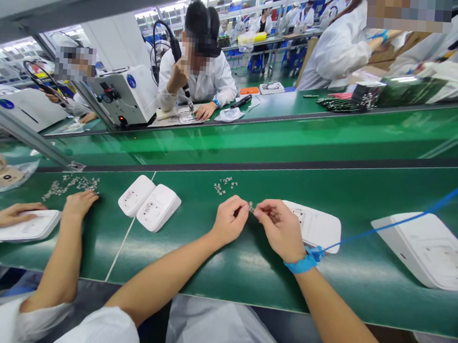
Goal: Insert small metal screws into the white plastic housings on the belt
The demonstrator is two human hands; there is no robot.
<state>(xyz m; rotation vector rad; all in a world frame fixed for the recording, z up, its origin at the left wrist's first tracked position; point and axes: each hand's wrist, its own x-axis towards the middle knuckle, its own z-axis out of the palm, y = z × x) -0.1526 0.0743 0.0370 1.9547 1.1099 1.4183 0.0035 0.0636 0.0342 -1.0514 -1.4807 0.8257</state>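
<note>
My left hand (230, 218) and my right hand (280, 224) meet over the green table (221, 275), fingertips pinched around small metal parts (251, 207) between them. A blue wrist strap (305, 260) with a cord circles my right wrist. Just beyond my left hand lies a loose group of small metal pieces (224, 185). A white plastic housing (319, 227) lies partly behind my right hand. Two more white housings (136, 195) (158, 207) rest side by side to the left of my hands.
A larger white device (429, 251) sits at the right, with the blue cord (398, 221) passing over it. At left, a co-worker's hands touch a white housing (32, 227) and scattered small parts (71, 183). Across the green belt (255, 137), another person holds a tool.
</note>
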